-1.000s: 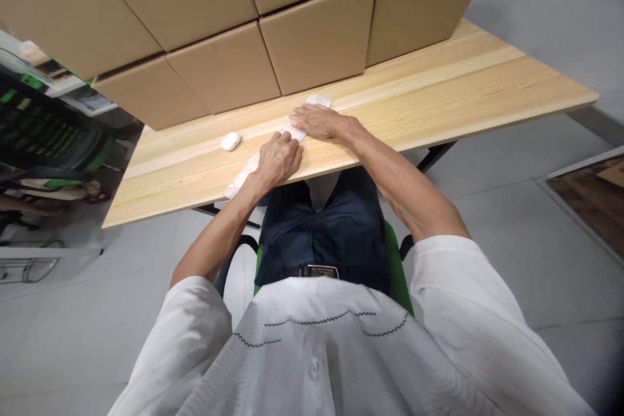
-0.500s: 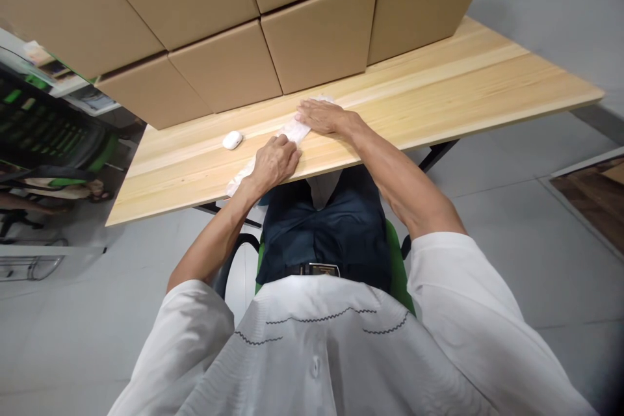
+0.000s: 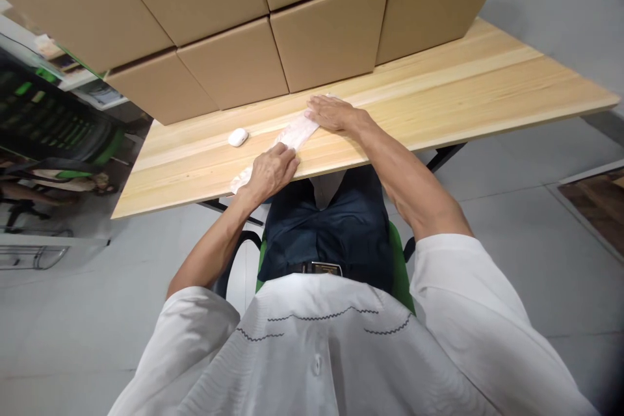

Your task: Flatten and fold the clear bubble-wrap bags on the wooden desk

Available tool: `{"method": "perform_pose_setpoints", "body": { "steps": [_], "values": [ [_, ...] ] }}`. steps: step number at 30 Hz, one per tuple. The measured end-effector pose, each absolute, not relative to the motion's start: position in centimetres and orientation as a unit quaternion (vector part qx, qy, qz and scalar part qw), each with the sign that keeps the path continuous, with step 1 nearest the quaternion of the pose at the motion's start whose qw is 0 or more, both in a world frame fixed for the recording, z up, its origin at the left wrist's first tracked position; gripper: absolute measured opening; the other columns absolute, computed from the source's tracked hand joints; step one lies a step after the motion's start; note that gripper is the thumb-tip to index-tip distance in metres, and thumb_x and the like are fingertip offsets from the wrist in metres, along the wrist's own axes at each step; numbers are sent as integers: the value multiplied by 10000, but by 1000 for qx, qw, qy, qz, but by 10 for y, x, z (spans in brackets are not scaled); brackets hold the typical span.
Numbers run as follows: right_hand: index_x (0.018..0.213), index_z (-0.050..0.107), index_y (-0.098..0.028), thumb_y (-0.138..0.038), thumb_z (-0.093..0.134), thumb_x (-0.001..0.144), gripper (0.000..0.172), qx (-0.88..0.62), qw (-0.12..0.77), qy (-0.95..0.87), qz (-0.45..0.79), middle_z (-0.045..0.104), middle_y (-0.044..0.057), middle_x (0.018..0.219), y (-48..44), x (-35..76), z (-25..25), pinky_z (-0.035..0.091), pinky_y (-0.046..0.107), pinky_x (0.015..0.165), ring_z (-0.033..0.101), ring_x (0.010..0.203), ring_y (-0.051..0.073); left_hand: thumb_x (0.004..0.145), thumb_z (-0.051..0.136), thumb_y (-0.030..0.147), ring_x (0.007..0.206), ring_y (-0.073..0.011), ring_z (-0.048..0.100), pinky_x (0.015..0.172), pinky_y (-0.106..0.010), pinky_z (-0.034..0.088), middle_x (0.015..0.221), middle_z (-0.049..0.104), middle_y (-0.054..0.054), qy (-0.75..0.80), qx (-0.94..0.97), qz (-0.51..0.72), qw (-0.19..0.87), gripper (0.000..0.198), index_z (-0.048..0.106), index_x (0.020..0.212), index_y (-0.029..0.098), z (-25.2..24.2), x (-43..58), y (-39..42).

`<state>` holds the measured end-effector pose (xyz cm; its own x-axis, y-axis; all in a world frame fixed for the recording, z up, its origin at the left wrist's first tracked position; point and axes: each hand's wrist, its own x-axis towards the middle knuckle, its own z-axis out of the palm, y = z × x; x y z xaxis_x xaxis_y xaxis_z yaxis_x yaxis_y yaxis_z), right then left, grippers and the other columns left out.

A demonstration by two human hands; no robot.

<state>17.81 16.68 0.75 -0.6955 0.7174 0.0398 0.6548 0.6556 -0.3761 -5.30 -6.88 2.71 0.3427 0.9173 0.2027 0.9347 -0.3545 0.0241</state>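
1. Lying flat, fingers close together, the right hand covers the far part of a crinkled whitish sheet; the fingers rest on it, with a bit of sheet showing just past the knuckles.
2. The left hand sits nearer the table's front edge, its fingers bent and bunched over the same sheet; whether they pinch it, I cannot tell.
3. Compared with a second ago, the left hand has slid toward the front edge, and a longer stretch of sheet shows between the hands.
4. The sheet is thin, with a faint pink tint, and runs diagonally from close to the front edge toward the boxes; paper or plastic, I cannot tell.
5. A smooth, glossy white case, rounded like a pebble, lies between the sheet and the table's left edge, in the same spot as before.
6. The wooden table has pale, straight grain and a squared edge.
7. Stacked matte brown cardboard boxes line its back.
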Motion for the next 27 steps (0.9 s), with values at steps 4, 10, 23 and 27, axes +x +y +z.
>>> {"method": "perform_pose_setpoints", "body": {
  "steps": [4, 10, 23, 27],
  "values": [
    [1973, 481, -116, -715, 284, 1230, 975, -377, 104, -904, 173, 391, 166, 2097, 166, 180, 7, 240, 675, 1636, 337, 1968, 451, 1306, 552, 390, 1192, -313, 828, 1004, -432, 654, 1328, 817, -153, -558, -821, -99, 66, 310, 815, 1271, 229, 22, -58, -80],
    [2002, 423, -102, -779, 226, 1234, 1042, -377, 89, -906, 169, 337, 179, 2115, 170, 182, 3, 201, 629, 1643, 292, 1989, 407, 1315, 563, 438, 1291, -335, 819, 1148, -484, 666, 1393, 821, -158, -557, -819, -118, 67, 312, 801, 1335, 237, 15, -63, -96],
    [2027, 378, -151, -730, 344, 1247, 971, -389, 81, -902, 170, 290, 137, 2138, 172, 186, 0, 168, 611, 1653, 243, 2002, 403, 1254, 581, 712, 1744, -449, 675, 1437, -626, 587, 1878, 682, -239, -545, -830, -113, -11, 794, 667, 1840, 183, 21, -126, -130],
    [2018, 396, -139, -714, 360, 1255, 956, -387, 87, -902, 170, 308, 147, 2134, 174, 185, -2, 178, 625, 1653, 249, 1996, 430, 1237, 580, 759, 1823, -475, 592, 1503, -677, 495, 1958, 600, -242, -538, -837, -97, -2, 863, 594, 1915, 225, 14, -147, -147]
  ]
}}
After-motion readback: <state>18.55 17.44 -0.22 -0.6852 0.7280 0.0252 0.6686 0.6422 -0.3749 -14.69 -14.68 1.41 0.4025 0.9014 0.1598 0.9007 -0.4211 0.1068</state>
